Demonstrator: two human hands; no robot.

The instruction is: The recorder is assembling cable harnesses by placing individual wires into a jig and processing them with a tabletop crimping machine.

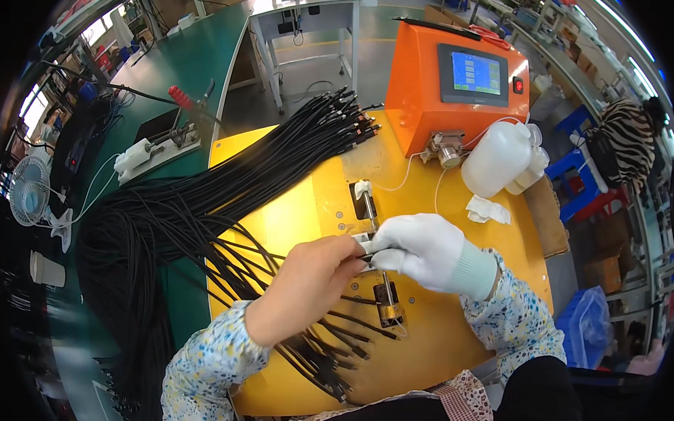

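Note:
My bare left hand [310, 280] and my white-gloved right hand [424, 252] meet fingertip to fingertip over a small metal fixture [361, 239] on the yellow worktop. Both are closed in a pinch on a thin black cable [366, 258], of which only a short dark bit shows between the fingers. Its tip is hidden by the glove. A metal rod with a white-capped end [363, 189] points at the fixture from the far side. Nearer me sits a brass-coloured block with a rod [388, 305]. Several loose cable ends [335, 359] lie below my left wrist.
A thick bundle of black cables [276, 157] crosses the yellow worktop [460, 332] from the left. At the back right stands an orange machine [414, 81] with a screen. Beside it are a white plastic bottle [495, 160] and a crumpled tissue [488, 210]. A red-handled clamp [179, 98] stands left.

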